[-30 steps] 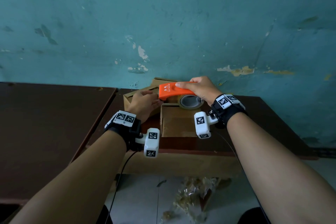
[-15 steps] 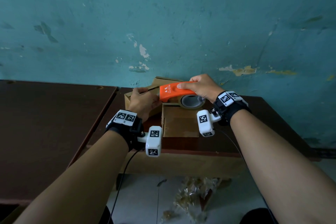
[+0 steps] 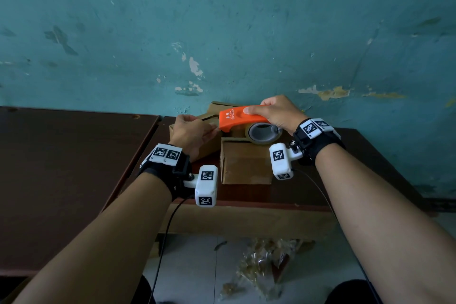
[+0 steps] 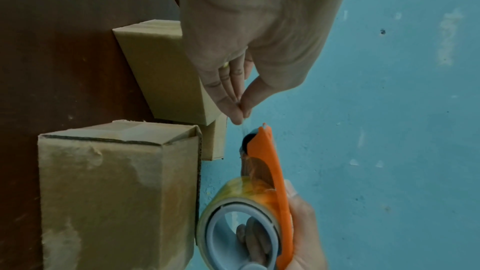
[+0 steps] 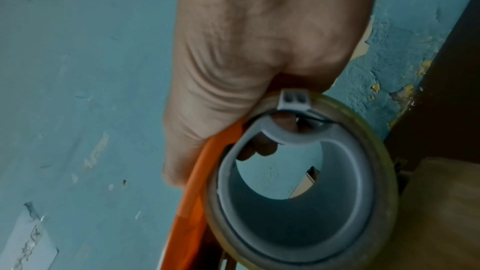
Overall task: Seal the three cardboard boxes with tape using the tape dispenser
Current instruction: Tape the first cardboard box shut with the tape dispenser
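My right hand (image 3: 261,116) grips the orange tape dispenser (image 3: 237,118) from above, with the clear tape roll (image 3: 262,133) under it, above the near cardboard box (image 3: 244,163). My left hand (image 3: 213,129) pinches the loose tape end at the dispenser's nose; in the left wrist view the thumb and fingertips (image 4: 240,114) meet on the thin clear strip just off the dispenser (image 4: 270,161). A second box (image 4: 166,73) lies behind my left hand. A third box (image 4: 214,141) stands by the wall. The right wrist view shows the roll (image 5: 376,151) close up.
The boxes stand on a dark brown table (image 3: 345,168) pushed against a teal wall (image 3: 222,32). A second dark table (image 3: 61,168) adjoins it on the left. Crumpled clear plastic (image 3: 261,269) lies on the floor below the table's front edge.
My left hand has left the second box, risen to the dispenser's nose and now pinches the tape end. My right hand has lifted the dispenser slightly.
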A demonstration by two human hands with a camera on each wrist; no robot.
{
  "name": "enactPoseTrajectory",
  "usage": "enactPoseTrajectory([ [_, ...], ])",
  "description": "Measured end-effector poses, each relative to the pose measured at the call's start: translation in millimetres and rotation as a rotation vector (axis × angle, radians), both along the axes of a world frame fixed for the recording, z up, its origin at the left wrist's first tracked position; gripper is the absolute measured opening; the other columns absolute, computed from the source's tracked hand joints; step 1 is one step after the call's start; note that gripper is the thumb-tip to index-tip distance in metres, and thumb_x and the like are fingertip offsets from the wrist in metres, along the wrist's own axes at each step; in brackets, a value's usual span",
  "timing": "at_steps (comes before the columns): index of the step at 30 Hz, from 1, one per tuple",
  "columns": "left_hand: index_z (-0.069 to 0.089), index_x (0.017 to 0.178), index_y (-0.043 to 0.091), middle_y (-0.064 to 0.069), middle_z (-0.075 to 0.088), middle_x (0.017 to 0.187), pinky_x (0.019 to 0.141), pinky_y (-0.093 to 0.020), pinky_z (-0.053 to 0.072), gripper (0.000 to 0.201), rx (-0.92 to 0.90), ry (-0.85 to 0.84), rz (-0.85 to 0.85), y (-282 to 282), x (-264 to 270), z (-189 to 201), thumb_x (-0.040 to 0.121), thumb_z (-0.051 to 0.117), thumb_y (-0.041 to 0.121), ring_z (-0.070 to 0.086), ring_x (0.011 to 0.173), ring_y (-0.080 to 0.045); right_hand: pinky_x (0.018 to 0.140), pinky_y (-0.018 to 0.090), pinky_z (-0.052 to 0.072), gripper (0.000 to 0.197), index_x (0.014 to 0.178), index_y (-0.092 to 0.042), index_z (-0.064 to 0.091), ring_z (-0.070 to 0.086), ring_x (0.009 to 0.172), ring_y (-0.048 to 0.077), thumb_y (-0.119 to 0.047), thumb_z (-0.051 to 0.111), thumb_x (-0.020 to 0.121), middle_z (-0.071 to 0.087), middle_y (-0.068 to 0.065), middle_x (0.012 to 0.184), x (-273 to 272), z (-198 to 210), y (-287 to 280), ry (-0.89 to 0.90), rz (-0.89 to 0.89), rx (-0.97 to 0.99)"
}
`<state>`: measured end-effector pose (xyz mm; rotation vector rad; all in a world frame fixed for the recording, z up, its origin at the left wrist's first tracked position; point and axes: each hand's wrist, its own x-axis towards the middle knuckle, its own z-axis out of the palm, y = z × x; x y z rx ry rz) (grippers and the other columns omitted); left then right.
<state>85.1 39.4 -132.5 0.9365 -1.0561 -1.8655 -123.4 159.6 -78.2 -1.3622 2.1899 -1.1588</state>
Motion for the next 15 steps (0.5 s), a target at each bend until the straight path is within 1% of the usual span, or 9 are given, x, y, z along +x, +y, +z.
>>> enactPoseTrajectory([
  [2, 0.046, 0.113, 0.015, -0.026, 0.068, 0.121, 0.075, -0.031, 0.065, 0.046, 0.012, 0.003, 0.015, -1, 1, -1, 0.090, 0.070, -0.017, 0.079, 0.082, -0.024, 0.047, 0.027, 0.037, 0.054, 0.075, -0.010, 0.065, 0.048, 0.040, 0.019, -0.060, 0.084, 0.076, 0.051, 0.003, 0.056, 1, -2, -2, 0.010, -0.002, 0.009],
  [4, 0.046, 0.113, 0.014, -0.026, 0.069, 0.120, 0.072, -0.029, 0.064, 0.046, 0.027, 0.010, 0.026, -1, 1, -1, 0.090, 0.069, -0.018, 0.079, 0.078, -0.022, 0.047, 0.028, 0.038, 0.054, 0.073, -0.011, 0.063, 0.049, 0.040, 0.020, -0.062, 0.083, 0.075, 0.050, 0.002, 0.054, 2, -4, -3, 0.015, -0.007, 0.009],
  [6, 0.045, 0.116, 0.013, -0.026, 0.069, 0.122, 0.072, -0.030, 0.066, 0.046, 0.040, 0.013, 0.032, -2, 2, -1, 0.091, 0.067, -0.019, 0.078, 0.088, -0.025, 0.045, 0.026, 0.039, 0.051, 0.073, -0.012, 0.063, 0.051, 0.041, 0.020, -0.058, 0.084, 0.078, 0.052, 0.001, 0.056, 3, -5, -3, 0.017, -0.008, 0.001],
  [8, 0.045, 0.122, 0.011, -0.026, 0.067, 0.124, 0.076, -0.033, 0.067, 0.048, 0.041, 0.010, 0.049, -5, 7, -2, 0.091, 0.065, -0.020, 0.076, 0.097, -0.028, 0.045, 0.026, 0.040, 0.048, 0.076, -0.013, 0.064, 0.052, 0.043, 0.021, -0.056, 0.085, 0.078, 0.055, 0.003, 0.059, 0, -5, -1, 0.024, -0.016, 0.000],
  [10, 0.046, 0.125, 0.011, -0.026, 0.065, 0.124, 0.080, -0.034, 0.067, 0.050, 0.034, 0.005, 0.069, -12, 15, -5, 0.091, 0.065, -0.020, 0.074, 0.098, -0.028, 0.045, 0.027, 0.040, 0.048, 0.076, -0.013, 0.063, 0.052, 0.045, 0.021, -0.057, 0.085, 0.077, 0.053, 0.005, 0.061, -8, -5, 2, 0.022, -0.042, -0.007],
  [13, 0.048, 0.122, 0.013, -0.025, 0.065, 0.123, 0.077, -0.032, 0.066, 0.049, 0.025, -0.008, 0.065, -18, 23, -10, 0.090, 0.068, -0.018, 0.074, 0.099, -0.028, 0.048, 0.029, 0.039, 0.051, 0.077, -0.011, 0.065, 0.050, 0.048, 0.023, -0.057, 0.086, 0.075, 0.051, 0.008, 0.064, -17, -7, 7, 0.010, -0.046, -0.007],
  [15, 0.047, 0.126, 0.013, -0.025, 0.065, 0.123, 0.077, -0.031, 0.065, 0.053, 0.031, -0.011, 0.060, -17, 23, -14, 0.089, 0.069, -0.018, 0.074, 0.099, -0.028, 0.048, 0.030, 0.040, 0.051, 0.078, -0.009, 0.066, 0.050, 0.047, 0.023, -0.056, 0.086, 0.077, 0.051, 0.009, 0.064, -17, -7, 6, 0.019, -0.034, 0.010],
])
